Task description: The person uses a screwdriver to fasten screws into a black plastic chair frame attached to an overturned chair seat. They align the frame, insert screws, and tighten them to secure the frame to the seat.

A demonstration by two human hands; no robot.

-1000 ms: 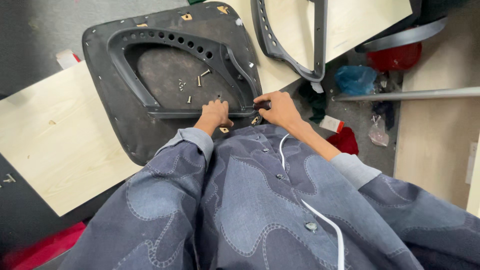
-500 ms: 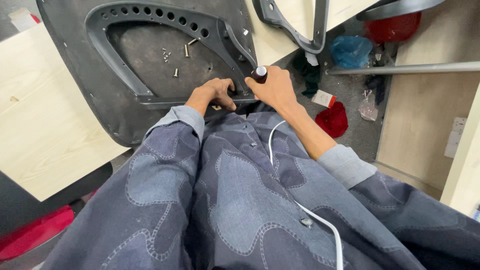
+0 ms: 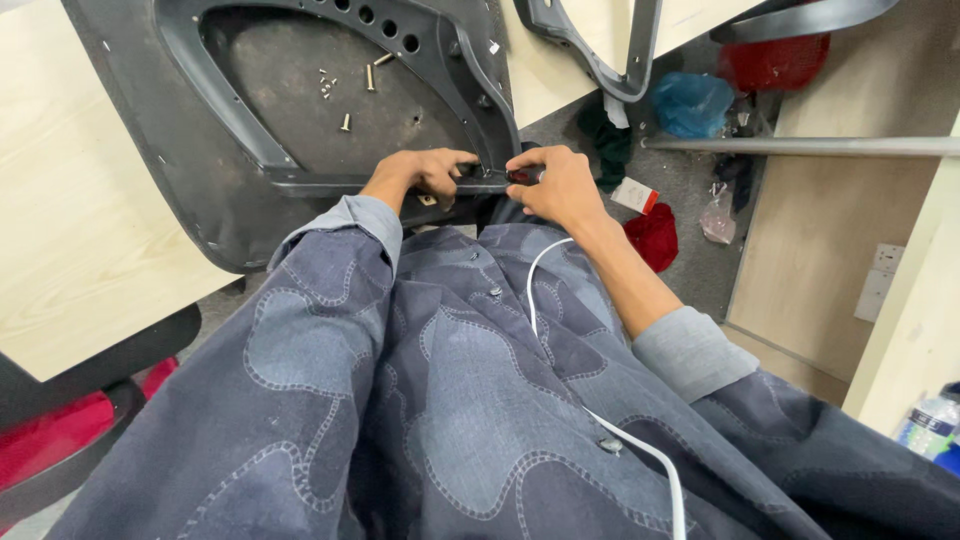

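Seen from above, left to right: pale wooden desk [image 3: 70,230] carrying an upturned black plastic seat shell [image 3: 200,200], loose screws [image 3: 345,100] scattered in its hollow. At the shell's near edge, left hand [image 3: 425,175] curled over the raised rib, grip closed on the frame [image 3: 300,183] to steady it. Just beside, right hand [image 3: 560,185] wrapped tight around a dark-and-red screwdriver handle [image 3: 522,176], tip hidden where rib and curved bracket meet. Beyond, a second grey chair frame [image 3: 600,60] hanging over the desk edge; on the floor, a blue bag [image 3: 690,100], red cloth [image 3: 655,235] and a metal rod [image 3: 800,145]. Judged from the pose, a fastener being driven at the rim: best done with the tool kept square to the screw head, firm downward pressure, the shell pinned flat by the other hand, spare screws kept within reach yet well apart from the working edge.
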